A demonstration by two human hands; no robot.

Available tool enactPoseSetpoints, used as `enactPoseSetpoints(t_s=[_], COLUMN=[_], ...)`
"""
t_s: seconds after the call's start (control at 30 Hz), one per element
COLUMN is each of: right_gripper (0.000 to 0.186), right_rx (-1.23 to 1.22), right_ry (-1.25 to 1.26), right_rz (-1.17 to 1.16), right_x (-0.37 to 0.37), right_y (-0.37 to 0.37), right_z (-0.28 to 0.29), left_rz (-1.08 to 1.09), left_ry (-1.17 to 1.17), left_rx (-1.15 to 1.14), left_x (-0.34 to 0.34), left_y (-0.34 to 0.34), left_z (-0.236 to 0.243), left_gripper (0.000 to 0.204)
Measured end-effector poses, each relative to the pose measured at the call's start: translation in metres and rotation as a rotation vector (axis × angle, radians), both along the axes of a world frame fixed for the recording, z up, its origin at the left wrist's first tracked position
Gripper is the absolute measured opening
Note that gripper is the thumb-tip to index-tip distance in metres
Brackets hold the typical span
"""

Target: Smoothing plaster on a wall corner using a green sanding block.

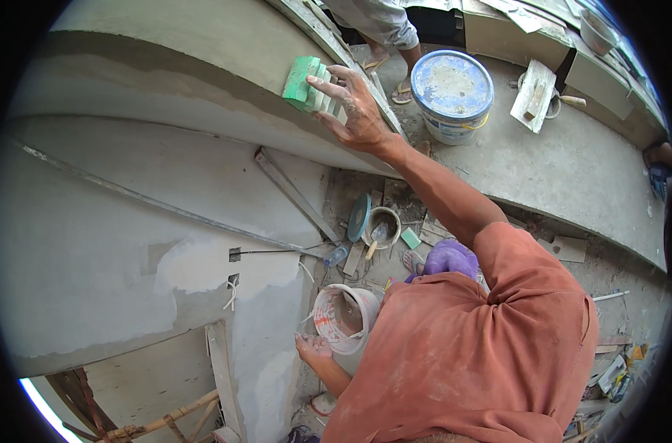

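Dusty orange cloth shirt [461,362] is filling the foreground at five o'clock. Right hand [362,111] is reaching to twelve, fingers spread but clamping, with the thumb, a green-and-white layered block [300,80] beside the curved grey plastered beam [203,48]; contact with the beam, cannot tell. Left hand [315,351], towards six, is resting by a white plastic bucket [367,306] with red marks; its finger grip, cannot tell.

Judging progress: surfacing is looking partway along. Beam's upper face is appearing fairly even; a darker band is running beneath. At eight, a ragged pale patch [196,269] is interrupting the smooth grey wall [92,221], so blending is probably remaining.

Around: a long thin metal bar [159,203] is slanting across the wall from ten, partly obstructing it. Another person's legs [384,26] are standing past twelve, beyond the beam. A blue-lidded round bucket [452,88] is sitting towards one.
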State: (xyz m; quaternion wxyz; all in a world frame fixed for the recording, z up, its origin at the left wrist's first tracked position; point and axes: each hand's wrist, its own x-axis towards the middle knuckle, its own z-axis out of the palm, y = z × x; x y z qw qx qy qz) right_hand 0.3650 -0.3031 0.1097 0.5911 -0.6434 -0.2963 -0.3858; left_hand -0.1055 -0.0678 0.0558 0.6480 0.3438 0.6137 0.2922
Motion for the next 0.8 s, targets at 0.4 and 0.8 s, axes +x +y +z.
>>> enactPoseSetpoints(t_s=[0.4, 0.8], right_gripper=[0.066, 0.062], right_rx=[-0.052, -0.163], right_ry=[0.191, 0.462], right_rz=[0.113, -0.025], right_x=[-0.004, -0.021], right_y=[0.004, -0.031], right_z=[-0.096, -0.187], left_rz=[-0.065, -0.095], left_ry=[-0.111, -0.061], left_rx=[-0.083, -0.042], left_x=[0.014, 0.035], left_y=[-0.007, -0.001], left_z=[-0.009, -0.004], left_gripper=[0.033, 0.033])
